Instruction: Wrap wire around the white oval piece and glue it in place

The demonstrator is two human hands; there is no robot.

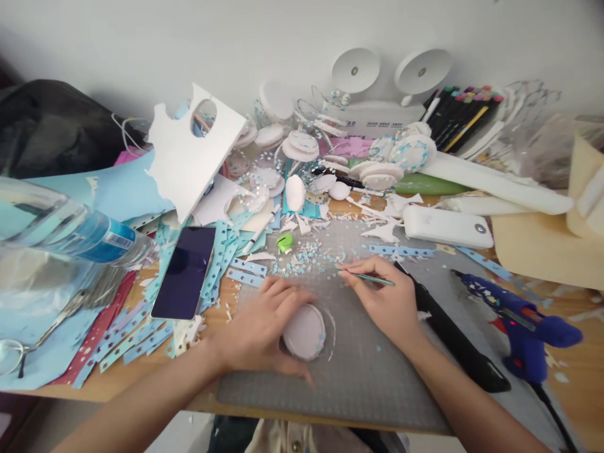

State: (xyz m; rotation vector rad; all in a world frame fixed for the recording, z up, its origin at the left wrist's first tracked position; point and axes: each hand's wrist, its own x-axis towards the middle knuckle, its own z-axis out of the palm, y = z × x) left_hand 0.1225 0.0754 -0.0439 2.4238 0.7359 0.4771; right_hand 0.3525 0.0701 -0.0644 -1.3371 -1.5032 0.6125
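My left hand [259, 324] curves around the left side of a round white disc [306, 333] lying on the grey cutting mat [358, 384], its fingers above the disc and its thumb below. A few blue specks sit on the disc's right edge, and a thin clear strand [334, 327] loops beside it. Between the thumb and fingers of my right hand [384, 302] is a pair of thin tweezers [372, 278]. Their tips point left, at the edge of a scatter of small blue and white paper pieces [306, 257]. A green punch [285, 243] stands behind that scatter.
A phone [184, 272], water bottle [80, 226] and scissors [51, 330] lie to the left among punched paper strips. Right are a black cutter-like tool [453, 336], a blue glue gun [523, 314] and a white power bank [448, 226]. Decorated discs [302, 145] crowd the back.
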